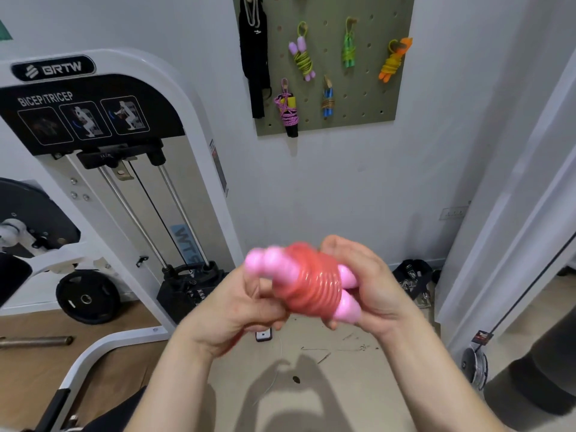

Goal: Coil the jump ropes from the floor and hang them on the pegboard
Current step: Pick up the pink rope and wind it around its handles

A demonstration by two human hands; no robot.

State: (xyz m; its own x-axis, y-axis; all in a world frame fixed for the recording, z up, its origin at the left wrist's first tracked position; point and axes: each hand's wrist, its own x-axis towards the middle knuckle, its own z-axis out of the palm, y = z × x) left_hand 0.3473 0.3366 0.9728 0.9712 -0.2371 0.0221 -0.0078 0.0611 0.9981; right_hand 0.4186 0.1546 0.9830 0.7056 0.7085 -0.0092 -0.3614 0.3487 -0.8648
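Note:
A jump rope (308, 285) with pink handles and a red cord wound tightly round them sits between both hands at chest height. My left hand (240, 304) grips its left end, fingers curled under the blurred handle tips. My right hand (367, 288) grips the right end, thumb on top. High on the wall hangs the olive pegboard (374, 98). Several coiled ropes hang on it: lilac-handled (302, 54), green (349, 46), orange (394, 59), black and magenta (288, 107), blue (328, 99).
A black strap (255, 57) hangs at the pegboard's left edge. A white bicep/tricep machine (103, 169) with a weight plate (88, 297) fills the left. Black straps (414, 275) lie by the wall at right. A thin cable (274, 378) runs across the floor below my hands.

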